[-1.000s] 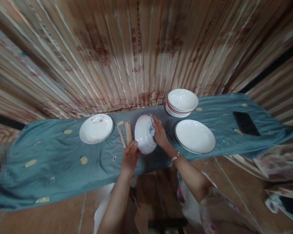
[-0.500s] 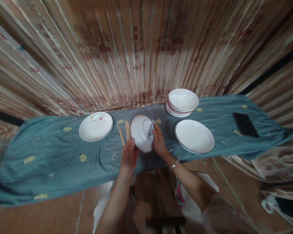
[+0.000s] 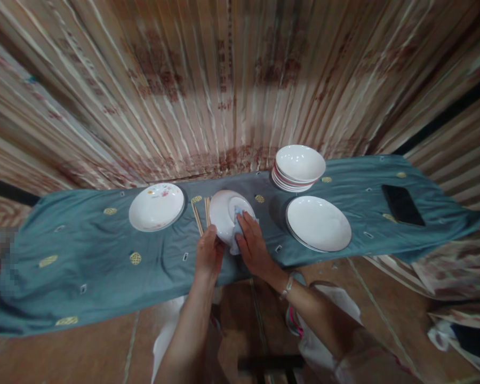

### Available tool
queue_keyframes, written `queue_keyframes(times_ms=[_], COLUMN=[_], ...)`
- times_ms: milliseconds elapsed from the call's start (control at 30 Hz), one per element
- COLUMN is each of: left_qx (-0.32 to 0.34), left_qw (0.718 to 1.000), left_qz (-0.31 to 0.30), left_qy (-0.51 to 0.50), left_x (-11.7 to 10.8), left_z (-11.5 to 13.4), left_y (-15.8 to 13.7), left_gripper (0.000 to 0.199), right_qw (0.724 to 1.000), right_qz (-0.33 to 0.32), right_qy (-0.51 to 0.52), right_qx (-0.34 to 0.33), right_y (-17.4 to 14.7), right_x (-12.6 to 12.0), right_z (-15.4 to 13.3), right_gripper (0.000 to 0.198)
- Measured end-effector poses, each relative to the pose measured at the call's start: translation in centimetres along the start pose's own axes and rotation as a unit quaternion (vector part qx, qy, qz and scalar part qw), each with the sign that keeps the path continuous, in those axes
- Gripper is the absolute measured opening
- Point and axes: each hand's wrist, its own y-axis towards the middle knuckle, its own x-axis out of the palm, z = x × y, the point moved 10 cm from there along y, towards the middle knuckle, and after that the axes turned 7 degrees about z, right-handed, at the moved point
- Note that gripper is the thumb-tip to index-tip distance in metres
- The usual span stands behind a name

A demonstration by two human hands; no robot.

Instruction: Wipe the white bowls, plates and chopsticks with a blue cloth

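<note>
A white bowl (image 3: 223, 212) is held tilted above the table, its underside and foot ring facing me. My left hand (image 3: 209, 250) grips the bowl's near left rim, thumb on the outside. With my right hand (image 3: 254, 245) I press a light blue cloth (image 3: 237, 229) against the bowl's base; the fingers lie over the cloth, which is partly hidden beneath them. Just left of the bowl lie several wooden chopsticks (image 3: 197, 217), some of them covered by the bowl.
Plates with a floral rim (image 3: 157, 208) lie on the left of the teal tablecloth (image 3: 104, 256). A stack of bowls (image 3: 300, 165) stands at the back right, with white oval plates (image 3: 319, 224) before it. Farther right rests a black phone (image 3: 403, 205). A patterned curtain (image 3: 224, 128) hangs behind.
My right hand has moved with the cloth from the bowl's right side onto its base, toward me. The bowl has turned and shifted slightly left, covering more of the chopsticks.
</note>
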Motion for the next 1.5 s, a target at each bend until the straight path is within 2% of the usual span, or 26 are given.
queue_keyframes(times_ms=[133,300,433,667,900,1067,1233,1500], left_qx=[-0.007,-0.002,0.009,0.021,0.035,0.031,0.03,0.022], left_qw=[1.0,0.999,0.997,0.994,0.989,0.988,0.99,0.994], left_qz=[-0.009,-0.021,-0.044,-0.079,-0.112,-0.118,-0.107,-0.086], left_qy=[0.019,0.041,0.06,0.073,0.092,0.093,0.092,0.065], left_x=[0.2,0.4,1.0,1.9,2.4,2.5,2.1,1.6], left_z=[0.0,-0.1,0.0,0.1,0.0,-0.1,-0.1,0.1], left_y=[-0.3,-0.6,-1.0,-1.2,-1.5,-1.7,-1.6,-1.2], left_gripper=[0.025,0.017,0.014,0.022,0.025,0.027,0.026,0.03], right_qw=[0.999,0.999,0.999,0.998,0.997,0.996,0.987,0.963], right_qz=[-0.013,-0.002,0.012,0.034,0.04,0.069,0.094,0.101], right_qy=[0.007,0.008,0.006,0.039,0.05,0.061,0.099,0.159], right_qx=[-0.032,-0.034,-0.032,0.018,-0.039,0.004,0.088,0.193], right_y=[0.6,1.6,2.4,3.2,4.2,4.8,5.0,3.3], right_x=[-0.1,-0.6,-0.9,-0.9,-2.2,-2.4,-1.8,-0.5], right_z=[-1.1,-1.3,-0.4,1.8,-0.2,1.8,5.3,8.1], right_gripper=[0.059,0.061,0.058,0.057,0.054,0.049,0.05,0.06])
